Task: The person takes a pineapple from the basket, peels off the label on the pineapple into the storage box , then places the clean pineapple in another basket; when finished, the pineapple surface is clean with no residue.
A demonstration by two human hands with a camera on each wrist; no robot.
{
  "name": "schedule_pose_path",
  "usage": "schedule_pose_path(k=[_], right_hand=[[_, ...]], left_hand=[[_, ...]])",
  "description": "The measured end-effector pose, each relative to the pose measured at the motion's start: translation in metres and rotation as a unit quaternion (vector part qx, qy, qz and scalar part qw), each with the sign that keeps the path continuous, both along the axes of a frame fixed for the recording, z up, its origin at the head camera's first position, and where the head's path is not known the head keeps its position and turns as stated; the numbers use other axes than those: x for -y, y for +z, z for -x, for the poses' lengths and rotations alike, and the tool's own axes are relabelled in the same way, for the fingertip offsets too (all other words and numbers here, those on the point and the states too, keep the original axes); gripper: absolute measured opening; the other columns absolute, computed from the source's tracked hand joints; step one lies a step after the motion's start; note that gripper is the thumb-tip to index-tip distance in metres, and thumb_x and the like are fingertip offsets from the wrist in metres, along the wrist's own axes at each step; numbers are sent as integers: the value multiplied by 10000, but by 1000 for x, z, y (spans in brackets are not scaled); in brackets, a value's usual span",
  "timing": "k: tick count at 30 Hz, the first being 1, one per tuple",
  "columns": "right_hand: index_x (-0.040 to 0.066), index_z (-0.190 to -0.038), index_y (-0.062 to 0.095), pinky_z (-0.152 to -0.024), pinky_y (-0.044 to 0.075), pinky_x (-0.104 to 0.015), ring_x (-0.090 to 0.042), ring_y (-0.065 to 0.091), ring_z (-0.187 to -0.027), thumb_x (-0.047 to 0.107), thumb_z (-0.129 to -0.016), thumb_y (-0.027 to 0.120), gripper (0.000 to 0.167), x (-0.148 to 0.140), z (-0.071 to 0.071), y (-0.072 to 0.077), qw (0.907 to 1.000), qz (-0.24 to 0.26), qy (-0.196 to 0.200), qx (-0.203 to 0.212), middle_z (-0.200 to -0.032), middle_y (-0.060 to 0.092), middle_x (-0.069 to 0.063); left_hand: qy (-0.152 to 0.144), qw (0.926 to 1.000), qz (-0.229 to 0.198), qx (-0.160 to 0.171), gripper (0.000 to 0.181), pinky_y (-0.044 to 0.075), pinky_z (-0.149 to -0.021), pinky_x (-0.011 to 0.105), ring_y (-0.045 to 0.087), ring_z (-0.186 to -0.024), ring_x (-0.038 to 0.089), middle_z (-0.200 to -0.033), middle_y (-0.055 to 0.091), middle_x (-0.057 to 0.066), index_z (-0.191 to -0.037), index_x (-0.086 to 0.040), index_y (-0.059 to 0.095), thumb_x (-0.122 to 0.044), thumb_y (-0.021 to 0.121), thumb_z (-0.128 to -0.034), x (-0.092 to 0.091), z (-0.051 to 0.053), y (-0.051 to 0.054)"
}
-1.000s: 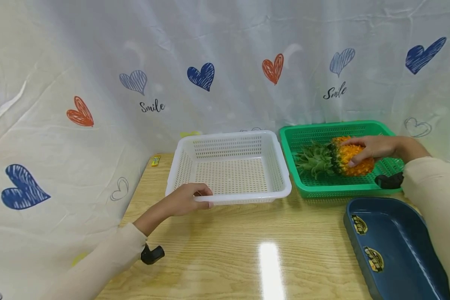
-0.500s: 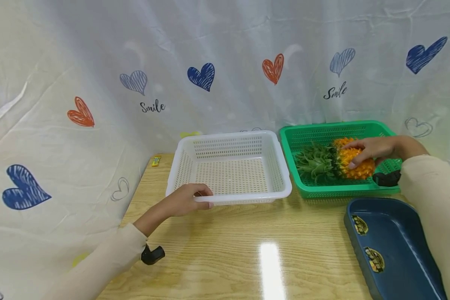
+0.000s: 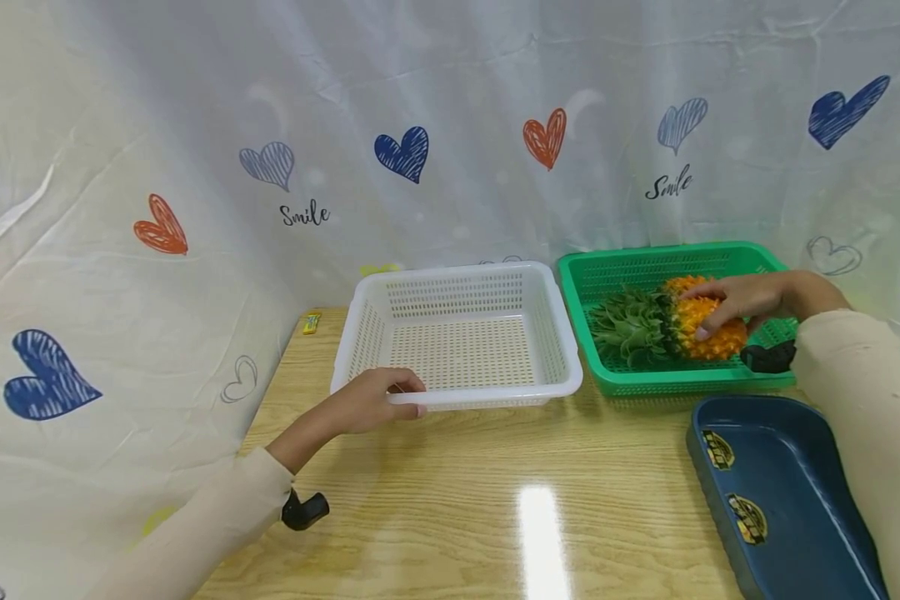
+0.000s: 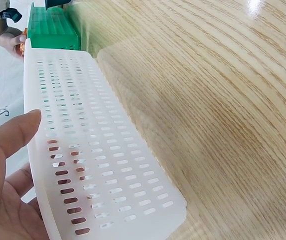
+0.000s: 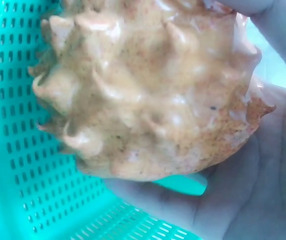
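In the head view, my left hand (image 3: 371, 402) grips the near rim of a white plastic basket (image 3: 487, 394), its thumb on the outer side. The left wrist view shows the basket's slotted wall (image 4: 108, 150) close beside that hand. At the right, my right hand (image 3: 761, 298) holds a pineapple (image 3: 693, 321) by its orange body inside a green plastic basket (image 3: 690, 383). The fruit lies on its side, leaves (image 3: 633, 329) pointing left. Up close in the right wrist view, the spiky skin (image 5: 147, 95) fills the middle, with fingers curled around it.
A deep blue tray (image 3: 802, 483) with two stickers stands in front of the green basket, under my right forearm. A small yellow packet (image 3: 311, 323) lies at the table's back left. Behind everything hangs a pale sheet (image 3: 457, 200) printed with hearts.
The pineapple has sunk slightly in the green basket, its body turning a little toward me, with my right hand still on it. My left hand and the white basket have stayed put.
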State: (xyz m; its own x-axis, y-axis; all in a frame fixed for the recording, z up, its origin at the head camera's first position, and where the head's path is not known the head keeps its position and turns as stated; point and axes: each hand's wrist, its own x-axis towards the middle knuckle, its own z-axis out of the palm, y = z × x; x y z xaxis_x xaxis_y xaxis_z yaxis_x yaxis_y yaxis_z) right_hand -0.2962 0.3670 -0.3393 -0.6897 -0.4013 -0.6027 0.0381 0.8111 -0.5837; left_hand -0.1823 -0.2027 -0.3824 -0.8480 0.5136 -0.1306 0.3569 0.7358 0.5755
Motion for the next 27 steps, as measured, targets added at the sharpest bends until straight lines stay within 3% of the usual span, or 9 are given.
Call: schedule_pose_path(k=[2, 4, 7, 10, 17, 20, 24, 27], right_hand=[[-1, -1596, 29, -793, 589, -448, -279, 634, -1064, 355, -914, 713, 1030, 0, 0, 0, 10000, -62, 20, 10, -1524, 127, -415], [1, -1598, 22, -776, 587, -448, -278, 636, -1037, 351, -912, 714, 1035, 1, 0, 0, 10000, -41, 13, 37, -1519, 159, -410], [9, -1602, 27, -728, 579, -433, -251, 646, -921, 322, -905, 724, 1034, 2, -1, 1, 9999, 65, -14, 77, -1473, 311, -368], [6, -1601, 24, -736, 583, -437, -254, 659, -902, 293, -912, 724, 1023, 2, 0, 1, 9997, 174, -13, 143, -1423, 410, -319], [-7, -1597, 41, -841, 586, -453, -248, 658, -1050, 314, -944, 700, 982, 1, -1, -1, 9996, 154, 4, 229, -1496, 271, -381], [-12, -1595, 82, -859, 581, -470, -334, 631, -1134, 321, -945, 698, 955, 2, 0, -1, 9998, 79, 55, 198, -1547, 159, -398], [-13, -1588, 154, -884, 562, -502, -514, 423, -1348, 340, -947, 692, 908, 2, 1, 0, 9997, -78, 205, 76, -1588, 105, -386], [-10, -1582, 185, -890, 551, -519, -554, 299, -1410, 352, -955, 681, 878, 2, 2, 0, 9996, -149, 258, 30, -1590, 145, -374]], left_hand=[[-19, 10000, -13, -1, 241, 513, -913, 417, 620, -1053, 179, -1046, 682, -75, -1118, -224, 696, -377, 716, -934, 0, 0, 0], [-46, 10000, -29, -5, 234, 515, -896, 408, 621, -1040, 172, -1037, 682, -78, -1112, -225, 697, -379, 713, -936, 0, 0, 0], [-60, 10000, -45, 12, 233, 514, -878, 392, 620, -1032, 164, -1032, 681, -83, -1109, -231, 696, -388, 710, -936, 0, 0, 1], [-91, 9999, -49, 12, 241, 516, -854, 381, 622, -1026, 167, -1032, 682, -80, -1110, -226, 697, -395, 704, -940, 1, 0, 0], [-151, 9999, -69, -10, 217, 514, -845, 375, 623, -1002, 153, -1016, 684, -89, -1093, -239, 702, -394, 702, -941, 2, 1, 0], [-166, 9998, -78, 1, 207, 515, -841, 374, 623, -997, 152, -1014, 682, -90, -1088, -241, 701, -391, 701, -944, 2, 1, 0], [-185, 9998, -69, -8, 208, 515, -834, 368, 623, -991, 146, -1014, 683, -86, -1092, -236, 701, -384, 700, -946, 2, 1, 0], [-176, 9998, -67, 11, 206, 513, -823, 360, 622, -976, 135, -1010, 685, -85, -1094, -236, 702, -378, 702, -945, 1, 0, 1]])
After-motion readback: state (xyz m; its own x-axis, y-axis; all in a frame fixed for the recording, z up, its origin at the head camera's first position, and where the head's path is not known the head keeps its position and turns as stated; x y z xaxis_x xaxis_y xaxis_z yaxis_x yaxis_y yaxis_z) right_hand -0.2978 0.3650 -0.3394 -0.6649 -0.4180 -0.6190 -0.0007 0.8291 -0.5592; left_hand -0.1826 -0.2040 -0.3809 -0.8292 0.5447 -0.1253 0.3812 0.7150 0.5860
